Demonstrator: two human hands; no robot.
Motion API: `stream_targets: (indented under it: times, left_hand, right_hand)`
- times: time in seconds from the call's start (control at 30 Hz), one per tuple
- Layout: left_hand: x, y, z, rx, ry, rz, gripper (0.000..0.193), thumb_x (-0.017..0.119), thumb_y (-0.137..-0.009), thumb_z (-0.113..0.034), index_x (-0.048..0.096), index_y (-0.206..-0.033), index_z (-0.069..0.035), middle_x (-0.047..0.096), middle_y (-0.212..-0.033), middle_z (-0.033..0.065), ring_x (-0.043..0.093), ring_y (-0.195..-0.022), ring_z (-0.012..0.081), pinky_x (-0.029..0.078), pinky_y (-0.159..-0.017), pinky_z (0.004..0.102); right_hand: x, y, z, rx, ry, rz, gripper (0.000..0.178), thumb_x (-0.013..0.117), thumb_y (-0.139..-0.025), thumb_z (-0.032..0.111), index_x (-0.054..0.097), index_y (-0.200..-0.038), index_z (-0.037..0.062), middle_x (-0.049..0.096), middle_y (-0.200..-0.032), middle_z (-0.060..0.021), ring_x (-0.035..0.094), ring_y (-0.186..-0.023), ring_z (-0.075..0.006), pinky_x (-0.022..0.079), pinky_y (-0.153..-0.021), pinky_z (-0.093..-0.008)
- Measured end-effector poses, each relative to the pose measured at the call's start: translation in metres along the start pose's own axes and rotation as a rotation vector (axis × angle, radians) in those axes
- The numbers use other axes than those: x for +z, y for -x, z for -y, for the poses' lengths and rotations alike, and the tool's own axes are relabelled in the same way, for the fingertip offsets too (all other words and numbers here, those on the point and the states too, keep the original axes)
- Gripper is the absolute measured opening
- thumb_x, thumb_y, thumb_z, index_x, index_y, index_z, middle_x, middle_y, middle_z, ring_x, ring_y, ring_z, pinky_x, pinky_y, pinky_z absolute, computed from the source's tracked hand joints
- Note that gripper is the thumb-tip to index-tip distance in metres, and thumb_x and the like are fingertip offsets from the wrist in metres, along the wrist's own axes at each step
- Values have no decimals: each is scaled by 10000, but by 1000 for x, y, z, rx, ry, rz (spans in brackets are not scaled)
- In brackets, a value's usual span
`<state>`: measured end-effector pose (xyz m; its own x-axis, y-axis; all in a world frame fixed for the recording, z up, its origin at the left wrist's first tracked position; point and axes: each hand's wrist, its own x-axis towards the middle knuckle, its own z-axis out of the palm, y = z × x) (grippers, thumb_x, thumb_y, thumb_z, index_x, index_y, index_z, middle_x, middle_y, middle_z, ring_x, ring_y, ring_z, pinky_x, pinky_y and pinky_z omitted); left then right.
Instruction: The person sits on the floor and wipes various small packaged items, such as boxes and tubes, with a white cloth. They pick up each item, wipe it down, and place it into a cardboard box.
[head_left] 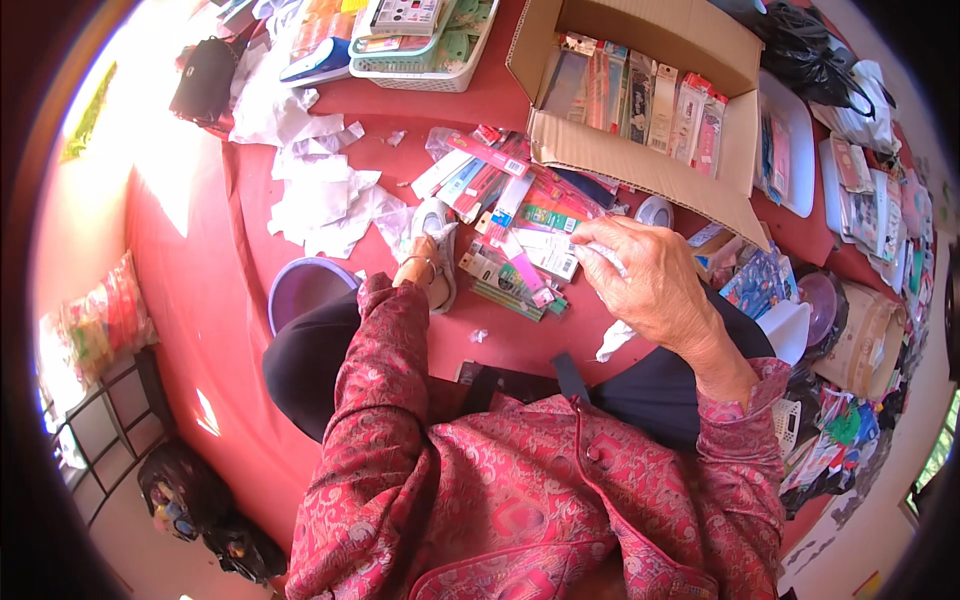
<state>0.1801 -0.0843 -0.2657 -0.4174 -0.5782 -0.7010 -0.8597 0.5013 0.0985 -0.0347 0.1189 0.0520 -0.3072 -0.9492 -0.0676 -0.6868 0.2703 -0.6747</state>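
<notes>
My left hand (418,252) is mostly hidden by its sleeve and by the pale thing it is on. Its visible fingers close against a white-and-grey object (440,280), rounded and shoe-like, whose kind I cannot make out. My right hand (645,280) is raised over my right thigh, fingers curled around a crumpled white cloth (615,342) that hangs below the palm. Between the hands lies a loose pile of flat stationery packets (520,262), pink, green and white, some with printed barcodes.
An open cardboard box (735,195) of upright packets stands ahead, right of a white basket (445,75). Torn white paper (325,205) lies at left, above a purple bowl (305,290). A blue patterned packet (755,285) and a brown carton (860,335) sit at right.
</notes>
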Motion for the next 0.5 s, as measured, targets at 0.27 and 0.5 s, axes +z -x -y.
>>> stream_targets:
  times: [0.27,0.5]
  left_hand:
    - [-39,8,-19,-20,59,225,531,540,-775,-411,577,-1073,27,567,-1069,245,572,-997,324,485,-778,384]
    - [-5,-11,-2,36,-76,5,446,600,-724,-367,605,-966,7,609,-948,200,583,-914,306,445,-786,388]
  right_hand:
    - [-23,1,-17,114,20,-124,153,547,-812,130,601,-878,3,608,-688,-116,605,-634,-158,460,-596,-271]
    - [-47,4,-46,138,-170,-456,175,571,-799,172,613,-813,3,600,-652,-143,607,-595,-214,460,-582,-305]
